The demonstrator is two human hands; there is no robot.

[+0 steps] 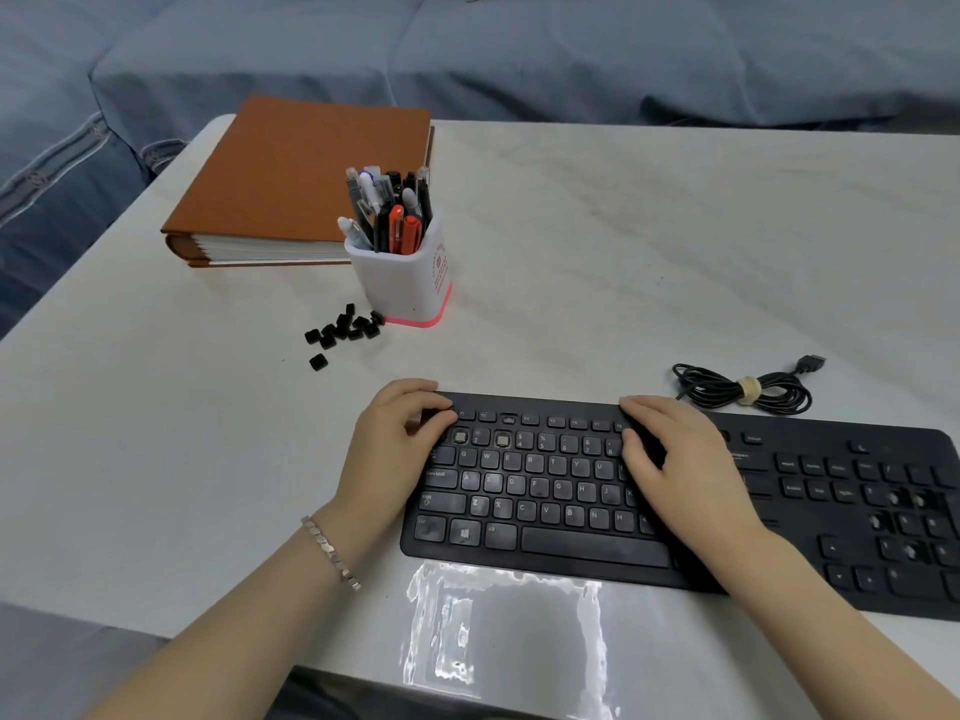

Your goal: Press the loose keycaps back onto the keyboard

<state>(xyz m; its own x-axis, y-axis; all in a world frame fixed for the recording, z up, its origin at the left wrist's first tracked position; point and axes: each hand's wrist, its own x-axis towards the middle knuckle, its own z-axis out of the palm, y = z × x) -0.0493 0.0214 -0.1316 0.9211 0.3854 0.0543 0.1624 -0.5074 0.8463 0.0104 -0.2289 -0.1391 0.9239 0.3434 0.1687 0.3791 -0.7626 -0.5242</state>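
A black keyboard lies along the table's near edge. Bare key sockets show in its number row, and more gaps show in the number pad. Several loose black keycaps sit in a pile to the far left of the keyboard, with one keycap lying apart. My left hand rests on the keyboard's top left corner with fingers curled over the edge. My right hand lies flat on the keys right of the middle, fingers reaching the top row.
A white pen holder full of pens stands just behind the keycaps. A brown binder lies at the far left. The keyboard's coiled black cable sits behind its right half. A clear plastic bag lies at the near table edge.
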